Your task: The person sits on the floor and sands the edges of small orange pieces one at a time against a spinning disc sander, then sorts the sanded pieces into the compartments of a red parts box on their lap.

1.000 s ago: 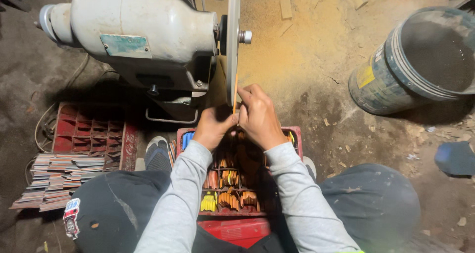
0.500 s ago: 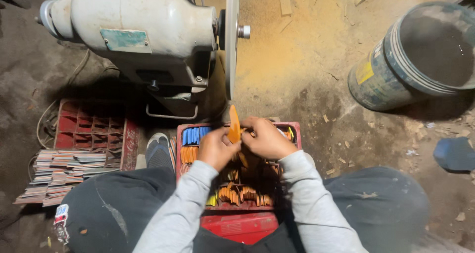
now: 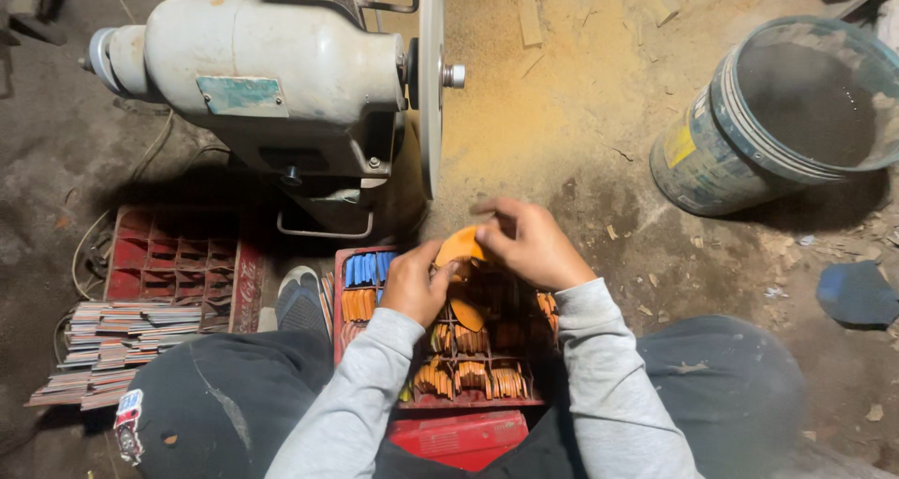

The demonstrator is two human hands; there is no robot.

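Both hands, left hand (image 3: 417,287) and right hand (image 3: 529,245), pinch orange disc (image 3: 459,247), seemingly flat, rounded.

Light grey long sleeves, dark dusty trousers, bare hands (image 3: 478,259).

- The right hand (image 3: 529,245) is covering the far edge of the orange disc (image 3: 461,247); its fingertips are blurring.
- The left hand (image 3: 417,282) is hiding the disc's near edge — the grip cannot be told.
- Both arms are lying over the red tray (image 3: 487,399), concealing much of its compartments.
- Left of the tray, the grinder (image 3: 262,67) is shadowing its own base, and its top is running off the upper edge.
- Right of the tray, the bucket (image 3: 730,151) is running off the frame's edge.
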